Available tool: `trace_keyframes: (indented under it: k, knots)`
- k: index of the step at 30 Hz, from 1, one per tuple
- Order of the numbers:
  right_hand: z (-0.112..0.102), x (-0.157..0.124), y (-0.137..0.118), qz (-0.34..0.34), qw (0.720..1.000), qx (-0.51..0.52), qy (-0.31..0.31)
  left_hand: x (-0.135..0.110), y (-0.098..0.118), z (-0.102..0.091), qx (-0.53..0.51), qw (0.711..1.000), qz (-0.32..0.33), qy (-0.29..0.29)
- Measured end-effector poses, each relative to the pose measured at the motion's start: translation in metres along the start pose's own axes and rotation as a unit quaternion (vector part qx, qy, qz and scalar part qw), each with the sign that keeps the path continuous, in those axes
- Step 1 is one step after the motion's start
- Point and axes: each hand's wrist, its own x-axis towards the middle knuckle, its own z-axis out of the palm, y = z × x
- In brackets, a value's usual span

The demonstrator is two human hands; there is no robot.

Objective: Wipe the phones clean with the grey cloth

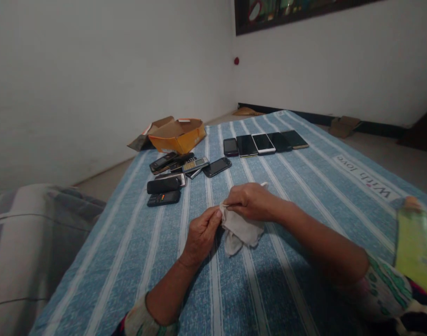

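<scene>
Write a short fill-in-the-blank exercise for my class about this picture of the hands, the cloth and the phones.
The white cloth is pinched by ____ hands, the left hand and the right hand.
Beyond them, ____ smartphones lie side by side on the blue striped bedsheet.
The words printed on the bedsheet read "With ____".
The open box is ____ on the outside.

both; five; love; orange

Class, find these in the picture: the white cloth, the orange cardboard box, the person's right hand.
White cloth (242,232), head view, on its middle.
Orange cardboard box (189,143), head view, on its front wall.
Right hand (250,201), head view, on its back.
</scene>
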Motion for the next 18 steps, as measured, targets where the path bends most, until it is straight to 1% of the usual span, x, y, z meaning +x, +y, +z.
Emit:
trace_keyframes:
  k: [4, 8, 13, 18]
  knots:
    - [0.014, 0.002, -0.009, -0.008, 0.999, -0.035, 0.025, -0.001, 0.000, -0.003, 0.004, 1.000, -0.008, -0.007]
    - [0.016, 0.002, -0.006, -0.022, 0.999, -0.036, 0.030, -0.002, 0.001, -0.004, 0.001, 1.000, -0.003, -0.011]
    - [0.005, 0.000, 0.005, -0.031, 0.999, -0.010, 0.001, -0.003, 0.000, -0.003, -0.007, 1.000, 0.000, -0.017]
    - [-0.012, -0.008, 0.029, 0.003, 0.998, 0.052, -0.026, -0.003, -0.005, -0.002, 0.004, 1.000, -0.011, -0.001]
